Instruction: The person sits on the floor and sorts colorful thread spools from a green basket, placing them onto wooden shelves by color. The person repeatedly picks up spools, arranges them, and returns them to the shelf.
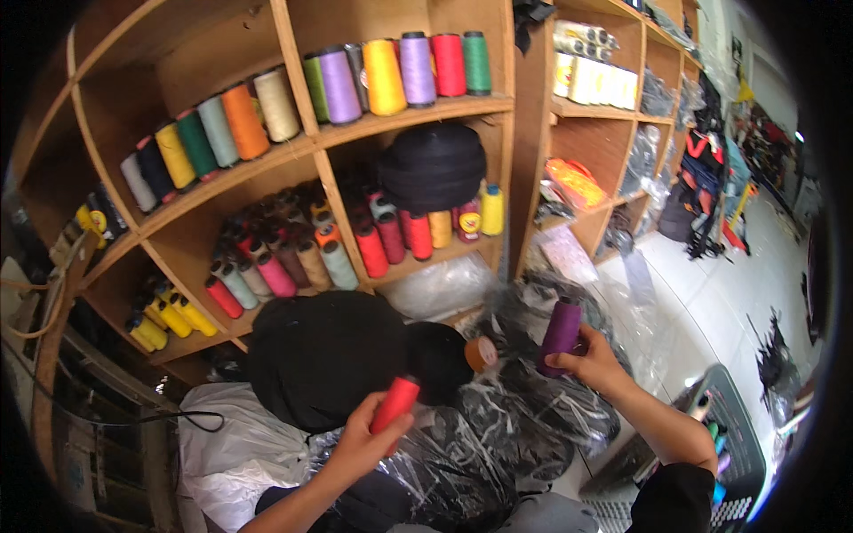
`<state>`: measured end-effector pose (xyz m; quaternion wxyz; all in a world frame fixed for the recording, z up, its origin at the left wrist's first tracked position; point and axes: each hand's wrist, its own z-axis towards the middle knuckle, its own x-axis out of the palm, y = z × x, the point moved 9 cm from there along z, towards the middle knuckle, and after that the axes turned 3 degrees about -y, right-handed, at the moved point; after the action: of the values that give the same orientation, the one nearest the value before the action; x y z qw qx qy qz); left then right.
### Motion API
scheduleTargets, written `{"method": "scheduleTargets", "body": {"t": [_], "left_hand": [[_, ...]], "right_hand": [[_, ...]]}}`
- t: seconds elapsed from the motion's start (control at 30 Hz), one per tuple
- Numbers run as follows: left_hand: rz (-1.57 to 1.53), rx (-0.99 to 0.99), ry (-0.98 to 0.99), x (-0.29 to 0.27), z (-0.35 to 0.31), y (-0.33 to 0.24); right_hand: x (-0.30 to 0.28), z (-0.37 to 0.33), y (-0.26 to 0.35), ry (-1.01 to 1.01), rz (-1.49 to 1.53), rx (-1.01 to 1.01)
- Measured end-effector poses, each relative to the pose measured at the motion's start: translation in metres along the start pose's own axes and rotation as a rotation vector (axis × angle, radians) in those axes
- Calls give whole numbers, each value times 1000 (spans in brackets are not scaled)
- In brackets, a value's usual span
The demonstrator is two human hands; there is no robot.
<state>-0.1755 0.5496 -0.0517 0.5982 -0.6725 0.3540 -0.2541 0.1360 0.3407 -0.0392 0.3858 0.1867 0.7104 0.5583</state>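
Note:
My left hand (362, 444) is closed round a red thread spool (396, 401), held tilted above crumpled black plastic bags (498, 435). In my right hand (597, 362) is a purple thread spool (562, 334), nearly upright, gripped near its lower end. Between the two hands an orange-brown spool (481, 354) lies with one end showing. Beside it are a large round black bundle (329, 355) and a smaller black roll (435, 362).
Wooden shelves (409, 114) in front hold several rows of coloured thread spools and a thick black roll (434, 167). At lower right stands a grey basket (746, 426) with spools inside. A white sack (235, 435) lies at left; white floor tiles (702, 293) extend right.

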Motion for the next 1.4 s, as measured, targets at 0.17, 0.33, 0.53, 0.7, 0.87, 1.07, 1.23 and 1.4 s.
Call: {"method": "scheduleTargets", "body": {"t": [0.17,0.33,0.53,0.7,0.87,1.07,1.23,1.4], "left_hand": [[273,274,-314,-40,-8,-79],[404,1133,-693,-72,37,-326],[868,1418,-1008,-78,89,-607],[602,1160,-904,-100,165,-640],[774,1272,-1042,-71,168,-633],[788,1290,-991,-73,167,-634],[785,1177,-928,-77,175,-626],[660,1397,-1027,-62,156,-624]], "right_hand": [[78,58,45,250,90,-90],[90,75,101,311,120,-317],[39,54,253,265,-28,-626],[-33,39,307,111,-116,-634],[-96,44,317,-106,-173,-588],[-96,53,411,-154,52,-757],[-77,81,539,-44,322,-1062],[-55,179,681,-184,258,-1254]]}}
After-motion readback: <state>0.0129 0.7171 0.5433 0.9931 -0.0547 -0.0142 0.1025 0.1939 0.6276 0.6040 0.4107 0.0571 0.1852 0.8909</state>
